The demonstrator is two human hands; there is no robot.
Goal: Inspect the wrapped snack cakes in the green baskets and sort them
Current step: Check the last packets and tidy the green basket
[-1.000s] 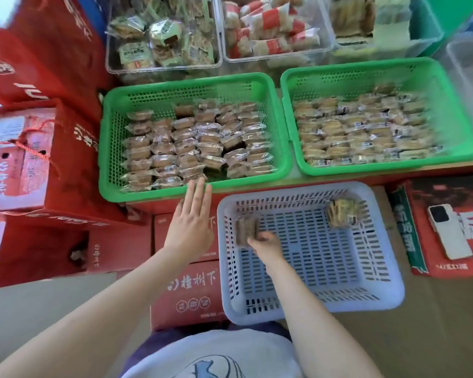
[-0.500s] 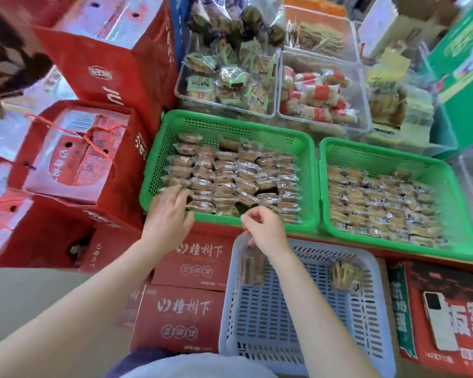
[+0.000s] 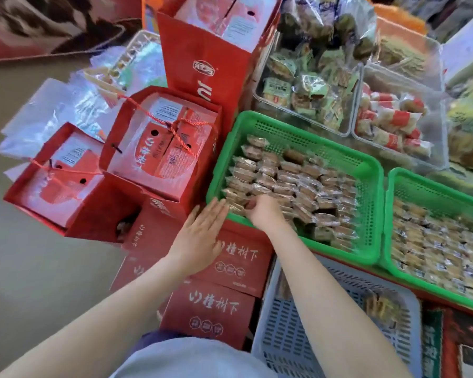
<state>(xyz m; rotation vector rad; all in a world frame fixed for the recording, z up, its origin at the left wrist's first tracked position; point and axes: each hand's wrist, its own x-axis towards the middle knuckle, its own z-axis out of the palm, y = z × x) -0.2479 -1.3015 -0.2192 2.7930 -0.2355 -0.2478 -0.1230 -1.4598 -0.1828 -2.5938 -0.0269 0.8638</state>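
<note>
While the right hand (image 3: 262,211) reaches into the near-left corner of the left green basket (image 3: 366,170), fingers curled down among the wrapped snack cakes (image 3: 292,184), can't tell if it actually pinches one, fingertips are hidden in the wrappers. Left hand (image 3: 200,236) is flat, fingers straight and pressed together, tips touching the basket's front-left rim, looks like it's steadying it

Cakes fill that basket, centre of frame, packed in tight rows. Second green basket (image 3: 410,184) of paler cakes sits just right of it, touching or nearly so. Lavender basket (image 3: 284,331), lower right, holds at least one wrapped cake

Risks, my read:
- rows are tight, so lifting one by a wrapper edge could drag its neighbours and scramble the rows
- slick film, a shallow pinch could slip
- basket seems to sit on red boxes (image 3: 230,263); pushing on the rim might shift it

Orientation: each cake looks oblong, long axis roughly upper-left to lower-right in frame, rows stepping toward upper right. Blur prevents telling which end faces where
</note>
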